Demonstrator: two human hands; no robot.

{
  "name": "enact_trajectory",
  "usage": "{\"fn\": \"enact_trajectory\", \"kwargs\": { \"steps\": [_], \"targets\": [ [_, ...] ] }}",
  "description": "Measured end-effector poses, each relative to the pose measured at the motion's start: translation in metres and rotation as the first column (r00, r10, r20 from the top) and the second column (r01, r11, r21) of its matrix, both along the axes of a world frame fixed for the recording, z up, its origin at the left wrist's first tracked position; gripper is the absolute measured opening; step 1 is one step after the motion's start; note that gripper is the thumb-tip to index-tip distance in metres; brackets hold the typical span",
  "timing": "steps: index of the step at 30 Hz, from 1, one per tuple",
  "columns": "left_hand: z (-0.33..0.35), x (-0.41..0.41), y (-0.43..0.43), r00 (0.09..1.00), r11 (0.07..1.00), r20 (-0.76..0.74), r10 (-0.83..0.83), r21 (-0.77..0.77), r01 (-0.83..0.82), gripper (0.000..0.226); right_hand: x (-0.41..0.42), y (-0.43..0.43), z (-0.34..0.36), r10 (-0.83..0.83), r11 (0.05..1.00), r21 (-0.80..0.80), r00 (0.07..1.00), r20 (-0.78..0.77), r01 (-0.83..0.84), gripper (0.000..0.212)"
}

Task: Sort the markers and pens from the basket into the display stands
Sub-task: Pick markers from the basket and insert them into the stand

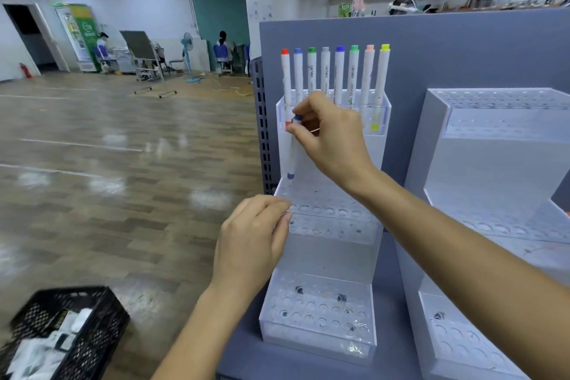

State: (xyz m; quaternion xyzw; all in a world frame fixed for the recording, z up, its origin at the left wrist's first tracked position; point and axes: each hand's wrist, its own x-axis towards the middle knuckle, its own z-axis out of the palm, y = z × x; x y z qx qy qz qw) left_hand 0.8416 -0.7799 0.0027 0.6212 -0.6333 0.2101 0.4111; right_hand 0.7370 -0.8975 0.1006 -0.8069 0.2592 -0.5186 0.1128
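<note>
My right hand [331,136] pinches a white marker with blue caps [293,154] near its top; the marker stands almost upright, its lower end over the left holes of the middle tier of a clear three-tier display stand [327,244]. My left hand [253,241] grips the left edge of that middle tier. Several white markers with coloured caps [339,74] stand in a row in the top tier. A black plastic basket [101,333] with white pens inside sits at the lower left.
A second clear tiered stand [493,163] stands to the right on the same grey shelf [398,311], backed by a grey panel [462,52]. Open wooden floor [108,163] spreads to the left, with people, a fan and furniture far off.
</note>
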Motion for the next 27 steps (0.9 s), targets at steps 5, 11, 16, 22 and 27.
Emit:
{"fn": "enact_trajectory", "kwargs": {
  "steps": [5, 11, 16, 22, 27],
  "targets": [
    [0.0, -0.002, 0.002, 1.0, 1.0, -0.023, 0.006, -0.014, -0.006, 0.025, 0.006, 0.003, -0.005, -0.064, 0.994, -0.1, 0.988, -0.143, 0.05, 0.015],
    [-0.001, 0.0, 0.002, 0.999, 1.0, -0.044, -0.011, -0.015, 0.01, 0.026, 0.013, 0.006, -0.01, -0.201, 0.975, -0.171, 0.905, -0.374, 0.145, 0.022],
    [-0.002, -0.001, 0.001, 0.998, 1.0, -0.053, -0.015, -0.022, 0.014, 0.027, 0.009, 0.005, -0.018, -0.158, 0.983, -0.144, 0.928, -0.338, 0.115, 0.017],
    [0.0, -0.002, 0.002, 0.997, 0.999, -0.072, -0.011, -0.03, 0.009, 0.027, 0.007, 0.006, -0.031, -0.155, 0.987, -0.097, 0.919, -0.363, 0.128, 0.018],
    [0.004, -0.002, 0.005, 0.99, 0.998, -0.137, -0.035, 0.04, 0.04, 0.031, -0.008, 0.019, -0.038, -0.087, 0.991, 0.079, 0.977, -0.197, 0.104, 0.038]
  ]
}}
